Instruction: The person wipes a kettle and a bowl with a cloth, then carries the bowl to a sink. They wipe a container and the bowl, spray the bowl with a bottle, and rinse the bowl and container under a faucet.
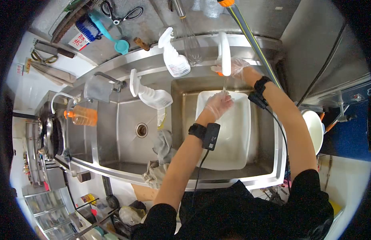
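Observation:
Both hands wear clear plastic gloves. Palm up, my left hand (pixel 218 105) lies under a thin stream of water over a white rectangular basin (pixel 230 150) in the right sink, its fingers loosely apart with nothing in them. My right hand (pixel 238 69) is right at the white faucet (pixel 224 54), partly behind its spout. The spout hides most of those fingers, and a small orange part shows beside them; I cannot tell whether they grip anything. Each wrist carries a black strap with a small cabled device.
White spray bottles (pixel 174 60) hang along the sinks. A whisk (pixel 188 36), scissors (pixel 119 15) and brushes line the back wall. Grey cloths (pixel 163 146) drape over the divider and front edge. An orange bottle (pixel 84 116) stands left; a yellow-striped hose (pixel 253 40) slants behind my right arm.

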Demonstrator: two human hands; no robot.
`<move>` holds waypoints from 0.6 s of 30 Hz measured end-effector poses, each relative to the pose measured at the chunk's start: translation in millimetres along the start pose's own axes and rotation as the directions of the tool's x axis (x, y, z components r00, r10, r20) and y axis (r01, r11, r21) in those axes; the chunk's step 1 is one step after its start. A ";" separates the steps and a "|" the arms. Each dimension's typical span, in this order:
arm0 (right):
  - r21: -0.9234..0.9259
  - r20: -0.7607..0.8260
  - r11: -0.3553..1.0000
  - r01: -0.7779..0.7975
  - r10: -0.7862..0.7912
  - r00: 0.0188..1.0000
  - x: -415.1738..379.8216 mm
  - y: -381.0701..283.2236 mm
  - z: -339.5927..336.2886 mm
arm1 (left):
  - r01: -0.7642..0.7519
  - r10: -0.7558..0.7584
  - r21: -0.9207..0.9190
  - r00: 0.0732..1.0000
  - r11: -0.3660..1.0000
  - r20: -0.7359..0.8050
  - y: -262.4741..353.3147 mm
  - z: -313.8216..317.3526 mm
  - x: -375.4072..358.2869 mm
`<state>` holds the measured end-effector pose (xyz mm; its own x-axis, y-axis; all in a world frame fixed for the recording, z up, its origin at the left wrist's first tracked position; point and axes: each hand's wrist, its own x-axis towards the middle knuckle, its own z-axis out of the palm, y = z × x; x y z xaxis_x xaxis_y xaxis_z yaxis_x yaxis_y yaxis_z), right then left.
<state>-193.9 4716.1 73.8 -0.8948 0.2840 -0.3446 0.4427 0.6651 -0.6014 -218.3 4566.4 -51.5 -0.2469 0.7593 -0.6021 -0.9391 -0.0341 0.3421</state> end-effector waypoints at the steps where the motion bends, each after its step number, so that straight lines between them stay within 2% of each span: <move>1: -0.192 -0.082 0.975 0.109 -0.127 0.989 21.5 23.8 12.3 | -0.003 0.003 -0.003 1.000 1.000 -0.004 -0.8 -2.1 0.1; 2: -0.385 -0.138 0.902 0.194 -0.264 0.954 35.9 37.2 17.8 | 0.002 -0.002 -0.026 1.000 1.000 0.026 -2.0 -4.6 0.6; 3: -0.384 -0.134 0.902 0.197 -0.266 0.955 40.3 37.8 15.7 | 0.009 -0.006 -0.049 0.998 0.999 0.056 -3.3 -6.4 0.7; 5: -0.692 0.125 0.594 0.410 -0.460 0.879 37.5 28.0 8.6 | 0.000 0.002 -0.043 0.999 0.999 0.032 -3.9 -1.2 -6.2; 6: -0.691 0.125 0.596 0.410 -0.460 0.879 31.8 25.4 6.7 | -0.009 0.009 -0.033 1.000 0.999 0.011 -3.6 1.9 -9.3; 8: -0.658 0.048 0.715 0.237 -0.273 0.961 0.1 -5.9 -2.5 | -0.007 0.008 -0.047 1.000 0.999 0.018 -4.1 2.2 -9.4; 11: -0.862 0.050 0.470 0.190 -0.295 0.954 100.1 116.0 39.7 | -0.011 0.012 -0.052 1.000 0.999 0.021 -7.3 0.0 0.3; 12: -0.863 0.048 0.470 0.188 -0.293 0.955 81.9 96.5 32.6 | -0.018 0.019 -0.041 1.000 0.999 0.016 -8.2 -0.4 4.2; 14: -0.729 0.019 0.627 0.273 -0.380 0.925 26.2 30.4 13.3 | -0.037 0.037 -0.081 0.999 0.996 0.000 -7.8 6.2 0.2; 16: -0.547 -0.146 0.683 0.483 -0.647 0.749 122.3 150.6 56.0 | -0.058 0.056 -0.121 0.998 0.991 -0.019 -7.1 9.1 -1.4; 17: -0.479 -0.222 0.642 0.599 -0.749 0.625 167.4 206.8 76.1 | -0.050 0.050 -0.197 0.999 0.979 -0.005 -6.5 9.2 1.3; 18: -0.547 -0.167 0.669 0.503 -0.676 0.717 125.7 158.9 58.3 | -0.040 0.044 -0.271 0.999 0.962 0.011 -5.8 9.0 3.5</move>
<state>-232.6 4817.2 -107.0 -0.9510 -0.1304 0.2802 -0.1857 0.9658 -0.1811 -211.6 4575.1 -49.2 -0.2858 0.7638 -0.5787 -0.9581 -0.2394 0.1573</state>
